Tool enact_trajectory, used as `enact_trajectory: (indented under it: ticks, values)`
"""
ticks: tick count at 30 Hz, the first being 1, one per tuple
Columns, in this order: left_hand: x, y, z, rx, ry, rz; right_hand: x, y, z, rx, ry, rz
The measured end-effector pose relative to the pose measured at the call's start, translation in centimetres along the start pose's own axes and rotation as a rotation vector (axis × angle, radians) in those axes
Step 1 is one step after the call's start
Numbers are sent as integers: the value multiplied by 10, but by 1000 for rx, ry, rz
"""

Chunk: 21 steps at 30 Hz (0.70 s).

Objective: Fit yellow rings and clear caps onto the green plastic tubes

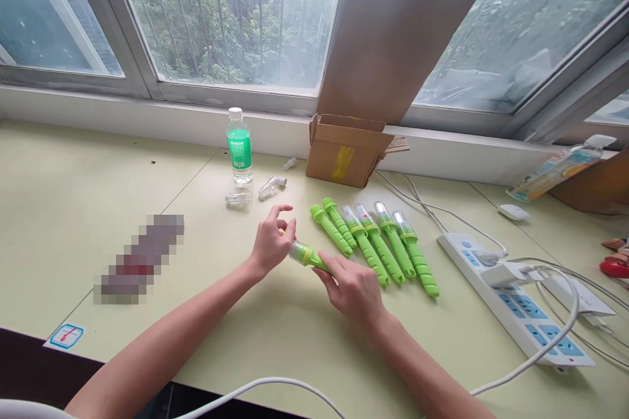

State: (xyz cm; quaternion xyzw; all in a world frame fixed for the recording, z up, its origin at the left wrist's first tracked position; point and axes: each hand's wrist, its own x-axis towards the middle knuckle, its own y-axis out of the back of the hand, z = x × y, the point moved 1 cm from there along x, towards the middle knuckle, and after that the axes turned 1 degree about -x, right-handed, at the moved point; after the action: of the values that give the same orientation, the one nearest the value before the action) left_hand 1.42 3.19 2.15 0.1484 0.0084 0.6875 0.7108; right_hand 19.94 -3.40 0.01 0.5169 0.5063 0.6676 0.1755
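A green stick with a ribbed neck and a clear cap [303, 253] is held between both hands, slanting down to the right above the table. My left hand [273, 240] is closed round its clear-cap end, with the index finger raised and bent. At the green end, my right hand [354, 291] grips the handle between thumb and fingers, covering the rest of it. Just beyond the right hand lie several similar sticks with clear caps [382, 236]. Beside them are two green handles [331, 228] without caps. Clear caps [238, 200] lie past my left hand.
A water bottle [239, 147] and an open cardboard box [348, 150] stand by the window. On the right is a white power strip [515, 304] with plugs and cables; another bottle [560, 167] lies tilted behind. A blurred patch [142, 258] covers something at left.
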Motion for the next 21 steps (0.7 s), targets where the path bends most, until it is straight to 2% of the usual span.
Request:
enact_trajectory:
  ticks: [9,14,17,21]
  values:
    - [-6,5,1,151,-372,0,5,13,-10,562,-279,-252]
    - [-9,6,-3,259,-586,37,9,15,-9,797,-331,-346]
    - [-7,7,-6,327,-643,31,11,15,-8,829,-325,-357]
    - [-3,8,-13,426,-717,9,9,12,-9,649,-288,-308]
